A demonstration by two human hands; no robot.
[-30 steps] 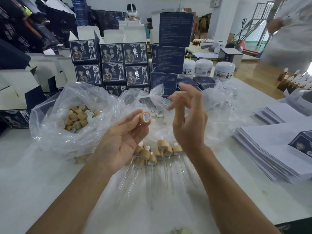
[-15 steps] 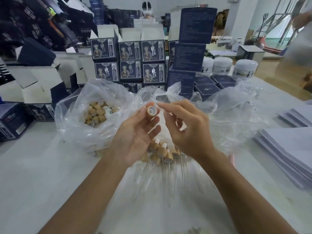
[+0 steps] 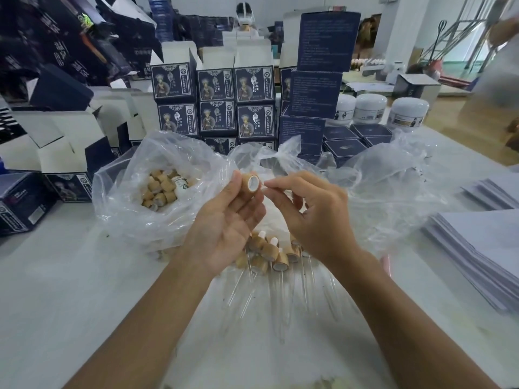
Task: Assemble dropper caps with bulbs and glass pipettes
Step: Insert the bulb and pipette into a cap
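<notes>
The tan wood-grain cylindrical dropper cap (image 3: 252,183) is held raised above the white surface (image 3: 70,290), at frame centre, with its open white-lined end facing the camera.

Left hand (image 3: 227,220): palm up and turned inward, forearm entering from 7 o'clock. The thumb and forefinger pinch the cap at its sides; the remaining fingers are loosely curled beneath it.

Right hand (image 3: 314,217): back toward the camera, forearm entering from 5 o'clock. The thumb and forefinger are pressed together at 3 o'clock of the cap, just beside its rim, with the tips pointing at it. A thin clear item may lie between them; this cannot be confirmed. The other fingers are curled.

At 6 o'clock of the hands, a cluster of assembled droppers with tan caps, white bulbs and clear glass pipettes (image 3: 273,254) lies on the surface; about eight caps are visible, some hidden by the hands.

At 9 o'clock, one crumpled clear plastic bag (image 3: 134,220) holds roughly a dozen loose tan caps (image 3: 160,192). A second clear plastic bag (image 3: 393,192) lies at 3 o'clock.

At 12 o'clock stand stacked dark blue printed cartons (image 3: 216,85) and three white lidded jars (image 3: 370,108).
</notes>
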